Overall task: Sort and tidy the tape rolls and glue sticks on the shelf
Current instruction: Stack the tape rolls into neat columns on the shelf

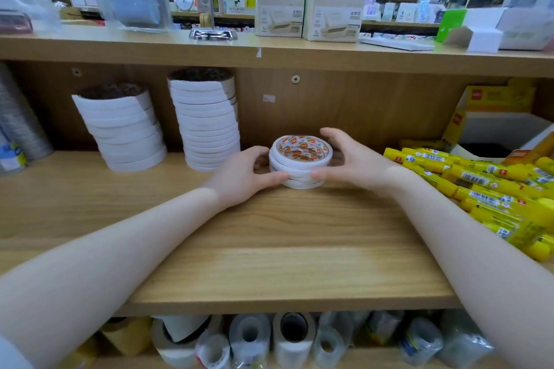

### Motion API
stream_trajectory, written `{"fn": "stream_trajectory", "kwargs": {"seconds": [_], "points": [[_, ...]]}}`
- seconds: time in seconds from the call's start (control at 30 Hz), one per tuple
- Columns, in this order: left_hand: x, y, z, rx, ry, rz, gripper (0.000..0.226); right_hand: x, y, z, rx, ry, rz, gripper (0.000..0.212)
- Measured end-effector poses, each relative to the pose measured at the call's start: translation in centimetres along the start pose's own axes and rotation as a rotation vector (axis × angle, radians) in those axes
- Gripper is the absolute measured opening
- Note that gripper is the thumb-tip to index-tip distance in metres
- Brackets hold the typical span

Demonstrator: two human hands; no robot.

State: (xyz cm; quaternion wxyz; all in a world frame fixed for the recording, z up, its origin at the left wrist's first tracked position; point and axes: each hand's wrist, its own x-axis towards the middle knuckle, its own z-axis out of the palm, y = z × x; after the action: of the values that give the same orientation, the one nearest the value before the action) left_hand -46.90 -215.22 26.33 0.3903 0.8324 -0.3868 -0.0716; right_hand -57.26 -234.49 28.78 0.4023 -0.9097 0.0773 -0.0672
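A person's left hand (pixel 244 172) and right hand (pixel 349 159) curl around a short stack of white tape rolls (pixel 299 163) on a wooden shelf (pixel 269 249), beside yellow glue sticks (pixel 485 186).

Matt wood-grain shelf (pixel 284 249); glossy yellow plastic glue sticks (pixel 485 189).

Glue sticks (pixel 494 189) cut off rightward.

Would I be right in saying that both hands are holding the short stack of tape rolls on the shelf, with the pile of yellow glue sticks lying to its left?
Not quite: the head view shows the yellow glue sticks lying to the right of the short stack of tape rolls, not its left. The rest holds: the left hand and right hand both hold that stack on the shelf.
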Motion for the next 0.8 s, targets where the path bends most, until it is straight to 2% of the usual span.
{"fn": "stream_trajectory", "kwargs": {"seconds": [0.03, 0.07, 0.17, 0.33, 0.43, 0.5, 0.6, 0.77, 0.8], "points": [[0.0, 0.0, 0.0, 0.002, -0.001, 0.009, 0.053, 0.1, 0.2, 0.2, -0.015, -0.029, 0.022, 0.112], [0.0, 0.1, 0.1, -0.001, 0.003, 0.016, 0.051, 0.3, 0.3, 0.4, -0.065, -0.039, 0.019, 0.116], [0.1, 0.1, 0.1, 0.003, 0.020, 0.032, 0.049, 0.5, 0.3, 0.7, -0.185, 0.012, -0.021, 0.103], [-0.1, 0.1, 0.2, 0.024, 0.071, 0.023, 0.055, 0.7, 0.0, 1.1, -0.178, 0.057, -0.040, 0.098], [-0.2, 0.0, 0.4, 0.103, 0.091, 0.012, 0.064, 0.6, -0.6, 1.1, -0.272, 0.116, -0.097, 0.096], [-0.2, 0.0, 0.5, 0.167, 0.096, -0.013, 0.073, 0.5, -0.9, 1.2, -0.332, 0.137, -0.142, 0.085], [-0.2, 0.1, 0.8, 0.311, 0.125, -0.047, 0.071, 0.3, -1.5, 1.2, -0.430, 0.064, -0.160, 0.052], [-0.6, 0.4, 1.2, 0.515, 0.134, -0.064, 0.068, 0.2, -2.3, 1.7, -0.763, 0.017, -0.326, 0.044], [-0.6, 0.5, 1.2, 0.531, 0.132, -0.066, 0.068, 0.3, -2.6, 1.9, -0.811, -0.005, -0.312, 0.040]]}}
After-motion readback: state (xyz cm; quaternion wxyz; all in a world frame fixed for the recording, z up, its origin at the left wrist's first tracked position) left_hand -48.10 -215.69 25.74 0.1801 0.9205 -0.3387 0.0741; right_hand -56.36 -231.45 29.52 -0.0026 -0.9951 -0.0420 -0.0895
